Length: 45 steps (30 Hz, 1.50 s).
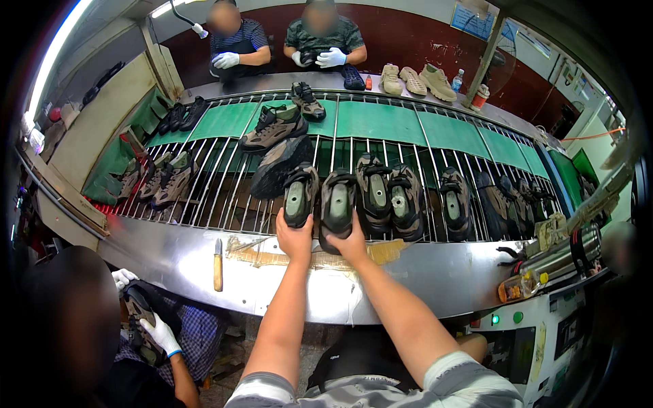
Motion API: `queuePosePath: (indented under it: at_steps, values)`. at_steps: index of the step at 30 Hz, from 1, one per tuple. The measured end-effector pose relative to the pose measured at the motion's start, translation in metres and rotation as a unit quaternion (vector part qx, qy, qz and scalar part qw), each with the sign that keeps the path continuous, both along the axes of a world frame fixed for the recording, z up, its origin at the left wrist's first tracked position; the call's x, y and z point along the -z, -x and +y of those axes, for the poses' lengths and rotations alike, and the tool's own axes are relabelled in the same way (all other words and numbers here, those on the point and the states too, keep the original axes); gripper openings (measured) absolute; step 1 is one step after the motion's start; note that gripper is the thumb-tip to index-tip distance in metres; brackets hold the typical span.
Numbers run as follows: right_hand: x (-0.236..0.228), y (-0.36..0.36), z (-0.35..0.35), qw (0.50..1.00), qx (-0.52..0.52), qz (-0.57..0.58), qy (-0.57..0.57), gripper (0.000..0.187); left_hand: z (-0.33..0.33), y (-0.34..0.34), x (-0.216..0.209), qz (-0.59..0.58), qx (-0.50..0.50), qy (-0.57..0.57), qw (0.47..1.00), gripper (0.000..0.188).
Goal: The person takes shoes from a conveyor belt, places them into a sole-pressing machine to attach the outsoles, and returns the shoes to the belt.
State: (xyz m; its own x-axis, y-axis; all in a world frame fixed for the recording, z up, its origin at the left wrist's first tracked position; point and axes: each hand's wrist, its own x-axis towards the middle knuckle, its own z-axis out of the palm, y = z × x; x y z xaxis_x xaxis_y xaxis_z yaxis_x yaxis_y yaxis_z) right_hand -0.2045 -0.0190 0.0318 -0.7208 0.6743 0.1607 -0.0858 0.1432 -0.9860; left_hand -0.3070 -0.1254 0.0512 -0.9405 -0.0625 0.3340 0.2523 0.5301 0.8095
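My left hand (295,234) is closed round the heel of a dark shoe (299,192) with a green shoe last inside it. Beside it, my right hand (349,242) grips the heel of a second such shoe (337,204). Both shoes are over the near edge of the metal rod conveyor (231,217), toes pointing away from me. Just right of my right hand stands a pair of lasted shoes (389,197). Beyond my left hand a brown and black shoe (280,166) lies on its side, sole showing. Behind it is another brown shoe (275,129).
A wooden-handled knife (218,265) lies on the metal ledge (170,251). More shoes stand along the conveyor at both ends. On the right are a steel flask (568,257) and a plastic bottle (522,287). Two gloved people work across the conveyor; another gloved person (160,333) holds a shoe at lower left.
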Motion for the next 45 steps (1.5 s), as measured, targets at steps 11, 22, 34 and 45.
queuePosePath:
  at_steps: [11,22,34,45]
  values:
    - [0.008,-0.013,-0.010,0.948,0.099,-0.163,-0.254,0.082,-0.002,0.063,0.035,0.014,0.292,-0.065,0.954,0.078]
    - [-0.009,-0.058,-0.080,0.861,-0.125,-0.227,-0.438,0.053,0.009,0.273,-0.012,-0.069,0.243,0.257,0.933,0.098]
    - [0.000,-0.067,-0.088,0.892,-0.097,-0.165,-0.409,0.050,-0.104,0.243,-0.027,-0.317,0.196,-0.240,0.896,0.049]
    - [-0.151,-0.165,-0.070,0.801,-0.154,0.014,-0.578,0.082,-0.261,-0.093,-0.114,-0.346,0.247,-0.288,0.858,0.043]
